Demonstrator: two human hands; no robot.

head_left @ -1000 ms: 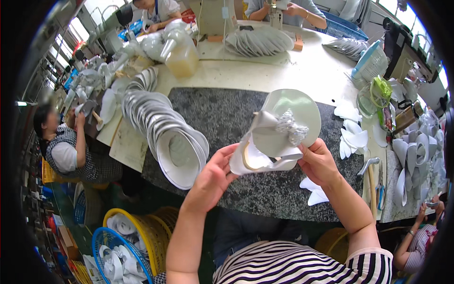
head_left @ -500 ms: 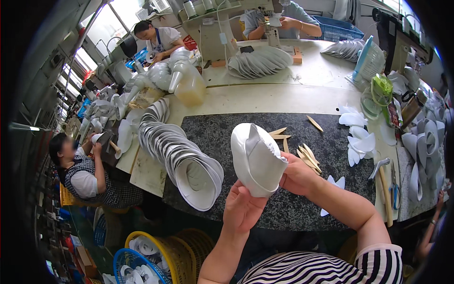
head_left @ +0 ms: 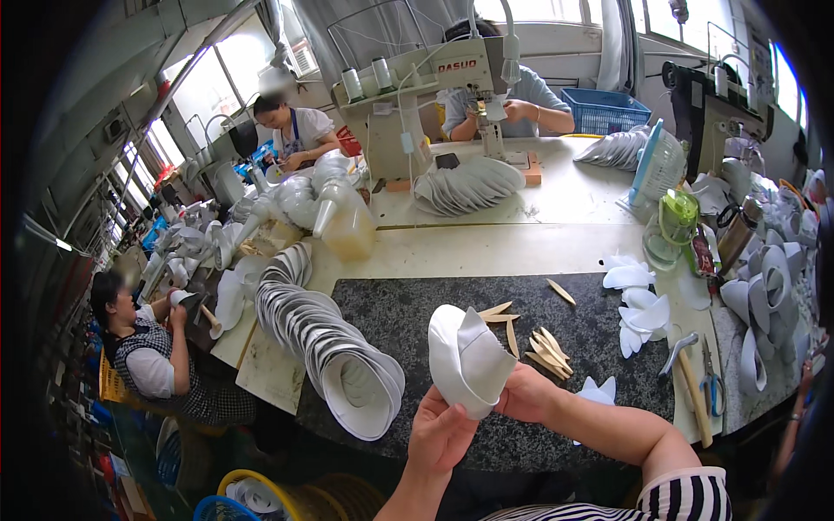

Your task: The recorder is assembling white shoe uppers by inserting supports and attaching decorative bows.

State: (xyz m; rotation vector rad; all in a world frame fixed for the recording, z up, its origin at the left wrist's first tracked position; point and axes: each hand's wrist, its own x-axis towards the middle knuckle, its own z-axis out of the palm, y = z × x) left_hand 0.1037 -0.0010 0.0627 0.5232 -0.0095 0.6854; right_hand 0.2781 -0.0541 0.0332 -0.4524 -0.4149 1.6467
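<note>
One white shoe upper (head_left: 465, 360) was held over a dark slab (head_left: 404, 317) on the counter (head_left: 486, 247), long axis nearly upright, rounded end up and tilted slightly left. It looked smooth, with a pointed flap. Two hands, left (head_left: 440, 431) and right (head_left: 528, 395), gripped its lower part, fingers curled close. Four wooden slivers (head_left: 561, 292) lay loose, others bunched; rightward, one hammer (head_left: 693, 395).

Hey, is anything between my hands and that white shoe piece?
Nothing visible is. Your left hand holds the white shoe piece directly at its lower end; your right hand is at its right edge, partly hidden. The wooden slips lie on the dark board beyond, not between.
</note>
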